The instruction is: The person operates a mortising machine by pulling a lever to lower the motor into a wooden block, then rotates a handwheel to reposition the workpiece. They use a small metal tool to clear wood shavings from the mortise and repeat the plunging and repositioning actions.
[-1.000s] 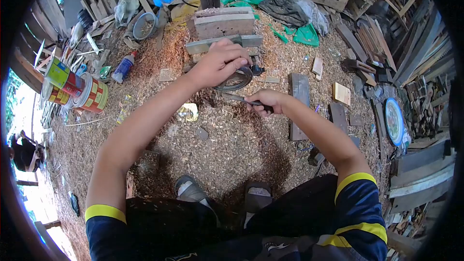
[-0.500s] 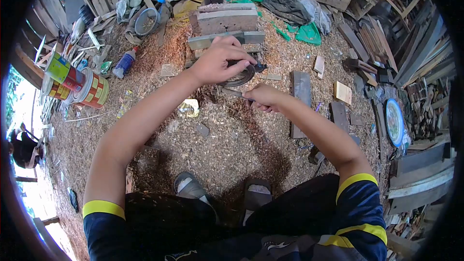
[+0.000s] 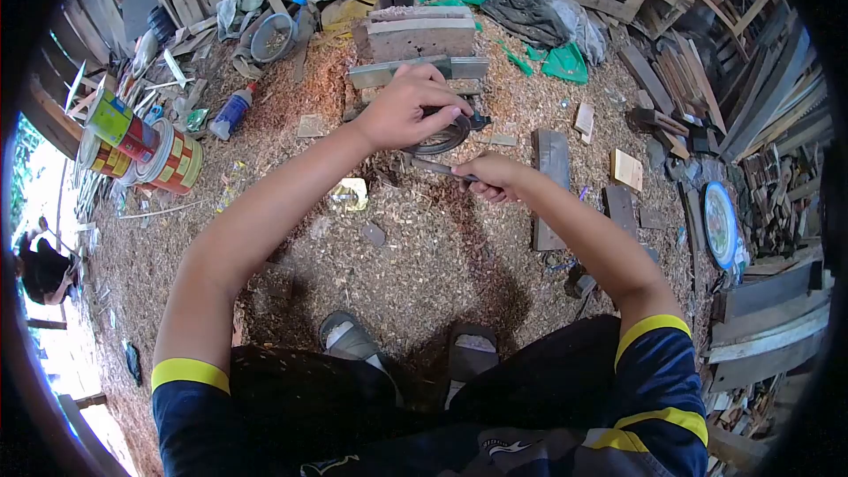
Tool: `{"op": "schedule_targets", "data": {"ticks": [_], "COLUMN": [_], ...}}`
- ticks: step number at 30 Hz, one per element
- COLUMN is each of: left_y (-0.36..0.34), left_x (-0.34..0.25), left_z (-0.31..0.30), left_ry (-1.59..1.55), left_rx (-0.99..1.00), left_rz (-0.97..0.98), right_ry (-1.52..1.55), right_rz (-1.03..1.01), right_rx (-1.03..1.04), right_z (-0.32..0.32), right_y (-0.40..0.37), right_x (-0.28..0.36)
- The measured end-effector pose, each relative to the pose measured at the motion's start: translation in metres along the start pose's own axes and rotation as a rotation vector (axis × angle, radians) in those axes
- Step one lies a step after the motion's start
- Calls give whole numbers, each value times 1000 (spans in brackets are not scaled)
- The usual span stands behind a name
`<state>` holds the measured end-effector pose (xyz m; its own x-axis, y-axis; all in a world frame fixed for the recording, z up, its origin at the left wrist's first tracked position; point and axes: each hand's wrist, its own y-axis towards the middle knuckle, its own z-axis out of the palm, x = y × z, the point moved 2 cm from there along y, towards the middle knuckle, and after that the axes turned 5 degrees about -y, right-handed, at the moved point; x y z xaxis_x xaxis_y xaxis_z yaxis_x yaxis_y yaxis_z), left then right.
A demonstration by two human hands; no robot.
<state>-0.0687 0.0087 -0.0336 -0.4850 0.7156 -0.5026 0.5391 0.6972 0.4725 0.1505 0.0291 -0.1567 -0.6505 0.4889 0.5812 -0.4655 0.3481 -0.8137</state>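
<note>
My left hand [image 3: 411,111] is closed over a dark, rounded, carved-looking piece [image 3: 444,139], its thumb along the top and its fingers hidden behind. To the right and a little nearer me, my right hand [image 3: 491,178] wraps round the handle of a thin hand tool [image 3: 431,165]. The tool's shaft points left, with its tip right by the lower edge of the dark piece. Just beyond my left hand lies a grey metal-like bar [image 3: 464,68], in front of a thick wooden block [image 3: 421,38].
Wood shavings cover the ground. Paint cans [image 3: 172,159] and a blue bottle [image 3: 232,112] stand at left. A dark plank [image 3: 552,159] and a pale wood block [image 3: 626,170] lie at right, near a round blue-rimmed lid [image 3: 720,225]. My sandalled feet [image 3: 353,340] are below.
The whole view has shifted very slightly. Both hands keep their holds in nearly the same place, the tool's tip still by the dark piece.
</note>
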Motion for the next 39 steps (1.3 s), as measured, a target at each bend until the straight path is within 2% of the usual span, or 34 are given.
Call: {"op": "schedule_targets", "data": {"ticks": [2, 6, 10, 12, 15, 20, 22, 23, 25, 27, 29, 35, 36, 37, 39], "left_y": [0, -1, -1, 0, -2, -2, -2, -3, -2, -3, -3, -4, -4, -4, -3], "left_x": [2, 0, 1, 0, 0, 0, 1, 0, 1, 0, 1, 2, 1, 1, 2], "left_z": [-1, -1, -1, -2, -1, -1, -1, 0, -2, -3, -4, -4, -4, -3, -3], "left_ry": [-3, 3, -3, -1, -9, -23, -9, -13, 3, 0, -7, 8, 5, 3, 5], "left_rx": [0, 0, 5, -1, 3, 6, 3, 7, 16, 15, 20, 15, 16, 17, 22], "left_rz": [6, 7, 5, 13, 15, 8, 7, 8, 5, 13, 24, 19, 20, 23, 19], "right_ry": [-235, -152, -140, -312, -229, -257, -447, -442, -267, -245, -435, -382, -254, -256, -418], "right_rz": [-31, -62, -9, -94, -57, -29, -85, -82, -66, -58, -104, -111, -96, -97, -164], "right_rx": [-186, -107, -134, -238, -156, -169, -283, -284, -119, -72, -233, -200, -130, -131, -249], "right_z": [17, 5, 5, 19, 8, 17, 23, 18, 6, 0, 14, 4, -1, 3, 18], "right_y": [-21, -1, -6, -17, -6, -22, -26, -20, -6, 0, -14, -3, -1, -5, -18], "right_x": [20, 5, 6, 20, 9, 19, 27, 20, 8, 4, 18, 7, 3, 7, 21]}}
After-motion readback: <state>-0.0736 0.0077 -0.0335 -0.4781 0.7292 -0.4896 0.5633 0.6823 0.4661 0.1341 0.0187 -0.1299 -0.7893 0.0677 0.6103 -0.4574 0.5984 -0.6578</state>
